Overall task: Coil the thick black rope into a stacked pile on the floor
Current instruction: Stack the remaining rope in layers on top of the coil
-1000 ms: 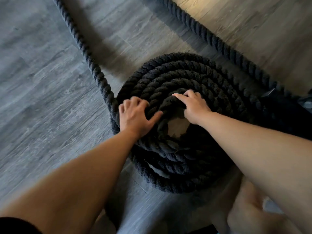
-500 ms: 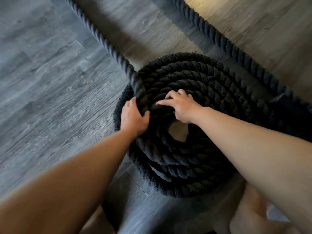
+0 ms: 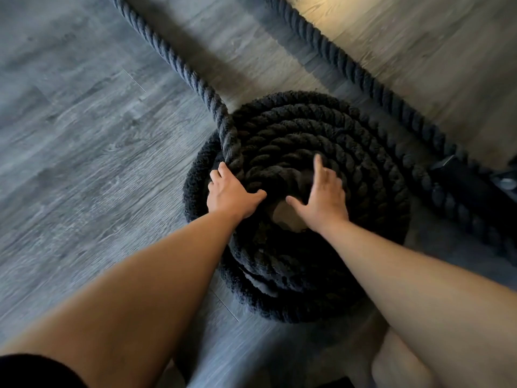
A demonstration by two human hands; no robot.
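A thick black rope (image 3: pixel 305 152) is seen from above, wound into a round stacked coil on a grey wood-plank floor (image 3: pixel 70 141). The coil lies just right of centre, with a small gap at its middle through which the floor is visible. Two bare forearms are stretched from the lower edge toward the coil. The left hand (image 3: pixel 230 193) is laid on the coil's left side, its fingers curled over the incoming strand where it joins the top turn; the grip is partly closed on the rope, with the thumb spread toward the centre. The right hand (image 3: pixel 321 197) is held open and flat over the inner turns, fingers extended and somewhat blurred, with nothing grasped. Two loose lengths of rope are stretched away across the floor, one toward the upper left, the other passing behind the coil toward the right edge.
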